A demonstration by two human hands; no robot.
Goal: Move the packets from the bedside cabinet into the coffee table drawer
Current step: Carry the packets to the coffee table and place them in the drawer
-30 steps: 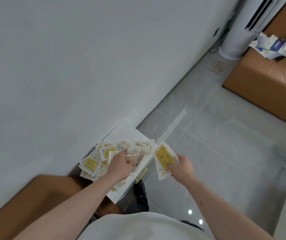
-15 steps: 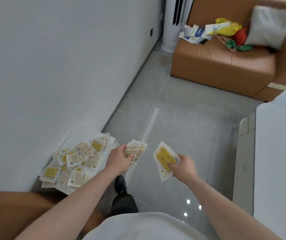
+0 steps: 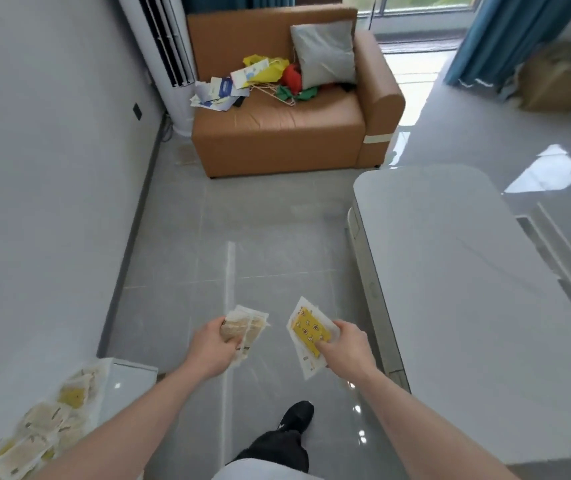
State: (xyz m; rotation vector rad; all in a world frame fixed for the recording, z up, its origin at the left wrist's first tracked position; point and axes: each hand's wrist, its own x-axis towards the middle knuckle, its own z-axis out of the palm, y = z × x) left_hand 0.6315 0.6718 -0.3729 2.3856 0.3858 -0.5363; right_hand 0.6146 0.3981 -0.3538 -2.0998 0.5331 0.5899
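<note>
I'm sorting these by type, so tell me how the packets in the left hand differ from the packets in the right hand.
The left hand's packets show pale beige faces; the right hand's packets show a bright yellow patterned face on top. The left hand grips a thicker bunch; the right hand pinches a thinner, flatter stack. Both have white edges and are held above the floor.

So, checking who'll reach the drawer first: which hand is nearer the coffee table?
Right. The right hand holds packets just beside the coffee table; the left hand is farther left, over floor.
</note>
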